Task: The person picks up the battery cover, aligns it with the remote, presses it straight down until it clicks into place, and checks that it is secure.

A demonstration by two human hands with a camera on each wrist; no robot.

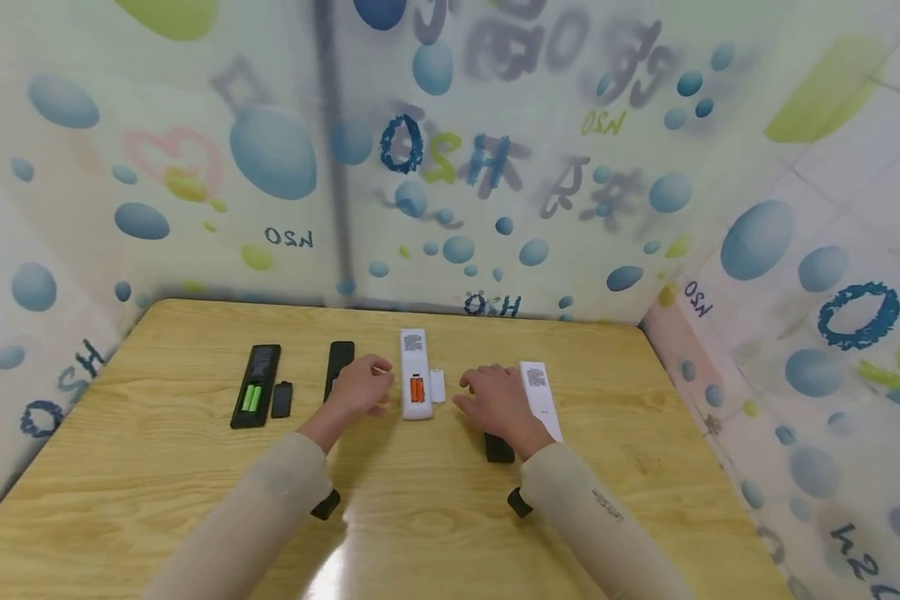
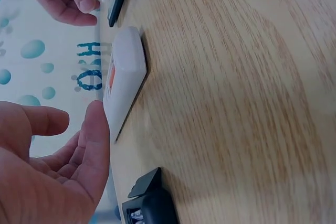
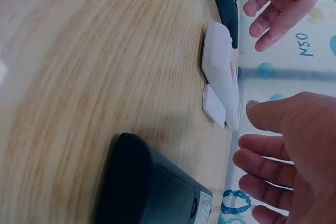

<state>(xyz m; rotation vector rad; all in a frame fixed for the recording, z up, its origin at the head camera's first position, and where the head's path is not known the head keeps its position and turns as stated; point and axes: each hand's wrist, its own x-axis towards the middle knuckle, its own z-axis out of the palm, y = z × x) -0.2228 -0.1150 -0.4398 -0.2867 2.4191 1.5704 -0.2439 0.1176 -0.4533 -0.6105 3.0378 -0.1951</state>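
Observation:
A white remote control [image 1: 417, 358] lies back up in the middle of the table, its battery bay exposed with orange batteries [image 1: 417, 389] inside. Right beside it is its loose white battery cover [image 1: 438, 386]. My left hand [image 1: 356, 387] hovers left of this remote, fingers loosely bent and holding nothing, partly hiding a black remote [image 1: 341, 357]. On the other side my right hand [image 1: 498, 402] hangs above another black remote [image 1: 499, 449], its fingers relaxed and apart [image 3: 299, 156]. Neither hand touches a remote.
At the left lies a black remote [image 1: 261, 363] with green batteries [image 1: 251, 398], next to its detached black cover [image 1: 282, 400]. A second white remote [image 1: 537, 383] lies right of my right hand. Walls with a bubble print [image 1: 273, 154] border the wooden table [image 1: 420, 533].

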